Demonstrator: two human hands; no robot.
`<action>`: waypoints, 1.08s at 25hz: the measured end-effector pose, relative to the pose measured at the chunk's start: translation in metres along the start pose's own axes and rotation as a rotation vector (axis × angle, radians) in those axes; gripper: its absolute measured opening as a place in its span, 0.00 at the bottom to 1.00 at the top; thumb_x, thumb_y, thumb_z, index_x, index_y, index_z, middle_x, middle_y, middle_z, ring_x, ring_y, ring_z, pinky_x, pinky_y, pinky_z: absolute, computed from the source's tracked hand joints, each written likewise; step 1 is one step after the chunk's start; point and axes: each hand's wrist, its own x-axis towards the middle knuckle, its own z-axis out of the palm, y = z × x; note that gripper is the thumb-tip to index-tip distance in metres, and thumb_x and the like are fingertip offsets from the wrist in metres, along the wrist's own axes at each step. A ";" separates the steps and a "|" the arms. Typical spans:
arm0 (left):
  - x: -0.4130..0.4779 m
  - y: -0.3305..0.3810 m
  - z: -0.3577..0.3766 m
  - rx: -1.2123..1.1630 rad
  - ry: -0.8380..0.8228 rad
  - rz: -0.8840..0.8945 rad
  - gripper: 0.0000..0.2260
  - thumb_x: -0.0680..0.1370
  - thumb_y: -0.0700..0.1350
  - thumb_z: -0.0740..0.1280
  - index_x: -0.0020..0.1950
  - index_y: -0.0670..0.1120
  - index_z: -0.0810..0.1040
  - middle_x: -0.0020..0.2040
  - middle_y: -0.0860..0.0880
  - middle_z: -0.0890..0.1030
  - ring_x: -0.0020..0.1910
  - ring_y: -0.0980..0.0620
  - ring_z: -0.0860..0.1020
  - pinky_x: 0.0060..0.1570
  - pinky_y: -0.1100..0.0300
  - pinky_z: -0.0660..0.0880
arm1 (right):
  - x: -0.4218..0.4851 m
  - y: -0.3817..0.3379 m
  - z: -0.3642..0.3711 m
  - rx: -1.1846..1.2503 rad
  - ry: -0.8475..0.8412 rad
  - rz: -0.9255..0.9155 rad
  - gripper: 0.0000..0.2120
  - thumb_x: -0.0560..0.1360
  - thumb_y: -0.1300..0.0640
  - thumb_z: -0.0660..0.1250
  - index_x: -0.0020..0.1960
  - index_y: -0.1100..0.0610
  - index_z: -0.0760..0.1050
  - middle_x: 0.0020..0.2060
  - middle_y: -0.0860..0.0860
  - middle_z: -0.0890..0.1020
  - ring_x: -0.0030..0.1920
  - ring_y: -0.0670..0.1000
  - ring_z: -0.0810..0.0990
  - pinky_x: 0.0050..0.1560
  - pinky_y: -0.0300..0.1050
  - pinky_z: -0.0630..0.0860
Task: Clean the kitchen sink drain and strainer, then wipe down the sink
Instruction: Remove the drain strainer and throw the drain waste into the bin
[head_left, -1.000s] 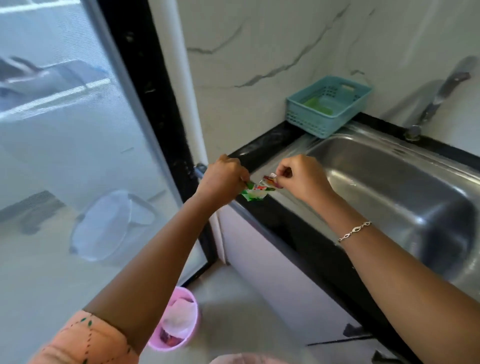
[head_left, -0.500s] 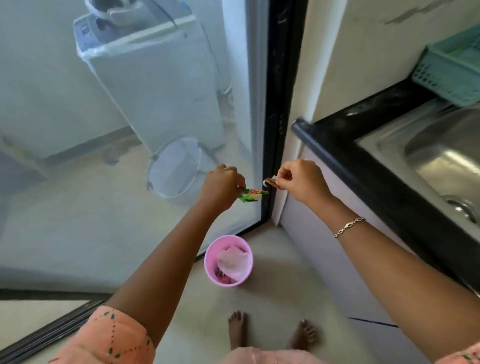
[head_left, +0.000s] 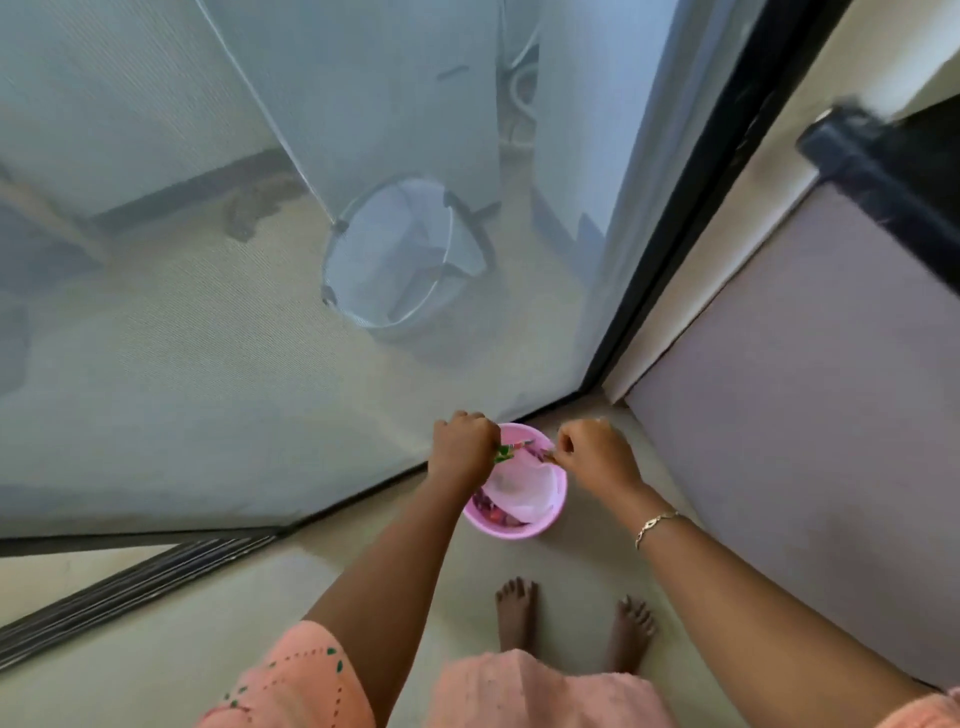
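My left hand (head_left: 461, 448) pinches a small green, red and white sachet (head_left: 511, 449). My right hand (head_left: 597, 453) pinches a small torn strip at the sachet's other end. Both hands hover over a small pink bin (head_left: 519, 526) on the floor. The bin holds a crumpled white liner or paper and some dark red scraps. The sink is out of view; only the black corner of the countertop (head_left: 852, 140) shows at the upper right.
A mesh screen door (head_left: 260, 260) with a black frame (head_left: 691, 208) fills the left and middle. Behind it stand a round bucket (head_left: 400, 260) and a pale appliance. The grey cabinet front (head_left: 810, 405) is on the right. My bare feet (head_left: 571, 618) stand on the beige floor.
My view has swung from the sink and counter down to the floor. Both hands, still holding the sachet, moved from the counter edge to above the pink bin.
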 end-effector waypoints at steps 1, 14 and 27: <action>0.006 -0.004 0.019 -0.005 -0.024 -0.019 0.10 0.76 0.40 0.62 0.53 0.47 0.80 0.53 0.45 0.80 0.56 0.43 0.73 0.51 0.53 0.69 | 0.005 0.008 0.018 -0.012 -0.025 0.005 0.10 0.72 0.53 0.68 0.35 0.58 0.76 0.37 0.61 0.82 0.38 0.60 0.75 0.31 0.43 0.63; 0.113 -0.033 0.244 0.073 -0.121 -0.047 0.10 0.73 0.40 0.66 0.52 0.47 0.80 0.51 0.46 0.81 0.54 0.44 0.75 0.55 0.53 0.66 | 0.106 0.106 0.220 -0.268 -0.152 -0.074 0.05 0.73 0.60 0.64 0.47 0.59 0.77 0.45 0.58 0.83 0.49 0.60 0.78 0.44 0.47 0.74; 0.109 -0.042 0.261 0.052 -0.153 -0.046 0.21 0.75 0.44 0.64 0.68 0.49 0.67 0.64 0.47 0.72 0.64 0.45 0.67 0.61 0.52 0.63 | 0.132 0.118 0.225 -0.292 -0.275 -0.153 0.18 0.72 0.69 0.57 0.58 0.59 0.76 0.53 0.59 0.81 0.55 0.60 0.78 0.52 0.50 0.77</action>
